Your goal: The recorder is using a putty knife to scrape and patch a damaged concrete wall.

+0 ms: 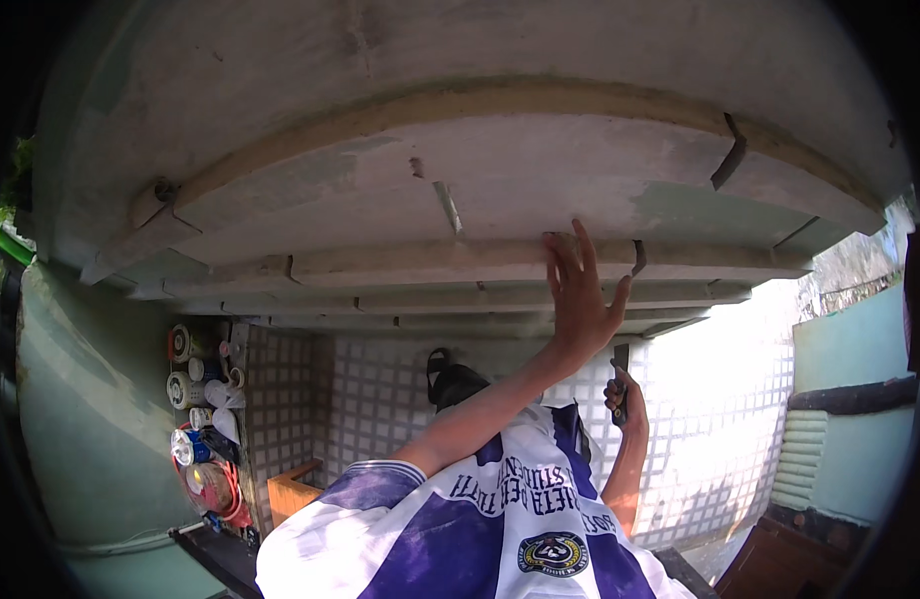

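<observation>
Far left: green foliage [18, 170] at the rim, then a pale green wall [70, 339]. Alongside the wall: a row of tubs [187, 344], mostly white with coloured bands or lids, and a red cord [238, 504] near the lower end of the row. Just right of these: an orange-brown wooden piece [288, 497], partly behind the shirt sleeve.

Across the upper and middle view, from left to right: pale, stacked ledges [430, 261], bowed by the lens, with grey-green patches. Left of centre, in the face above the second ledge: a narrow slot [447, 208]. Below the ledges: gridded floor [375, 399], with a black sandal [437, 365] near the centre. Lower centre: a white and purple shirt [470, 534].

Right of centre: left hand [585, 299] raised to the second ledge, back toward the camera, fingers spread, thumb apart. Fingertips at the ledge and the face above; firmness of contact: cannot tell.

Farther right and lower: right hand [631, 401], well apart from the left, closed around the dark handle of a flat-bladed tool [621, 356]. Blade pointing up, below the ledges, in front of the floor.

Upper right: dark strip [729, 152] across the top ledge. Far right: pale ribbed block [799, 456] beneath a dark beam [854, 397].
</observation>
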Motion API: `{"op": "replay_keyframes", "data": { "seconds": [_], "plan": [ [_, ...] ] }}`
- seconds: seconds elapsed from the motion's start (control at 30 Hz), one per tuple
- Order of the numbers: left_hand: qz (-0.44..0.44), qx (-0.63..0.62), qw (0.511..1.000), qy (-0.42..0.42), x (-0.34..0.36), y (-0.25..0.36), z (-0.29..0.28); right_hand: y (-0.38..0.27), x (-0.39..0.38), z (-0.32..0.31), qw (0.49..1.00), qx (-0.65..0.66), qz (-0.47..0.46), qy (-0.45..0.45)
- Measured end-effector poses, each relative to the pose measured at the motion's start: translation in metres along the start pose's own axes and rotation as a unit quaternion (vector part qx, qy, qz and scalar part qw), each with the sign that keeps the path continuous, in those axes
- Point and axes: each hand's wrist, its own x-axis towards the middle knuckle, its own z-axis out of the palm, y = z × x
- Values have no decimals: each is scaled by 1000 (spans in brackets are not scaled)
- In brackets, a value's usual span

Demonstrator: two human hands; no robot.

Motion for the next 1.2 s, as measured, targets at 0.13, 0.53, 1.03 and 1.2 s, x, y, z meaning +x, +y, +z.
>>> {"op": "replay_keyframes", "data": {
  "seconds": [0.13,0.53,1.03,1.2],
  "plan": [
    [15,98,995,-5,-20,-18,-25,0,-10,10,1000,5,-3,3],
    [49,268,952,138,-50,-190,-162,-33,-52,71,983,7,-147,108],
    [399,179,851,289,72,-166,-268,-90,-82,301,858,-229,-452,82],
    [481,60,841,241,78,-179,-257,-80,-79,348,858,-145,-479,119]
  ]
}}
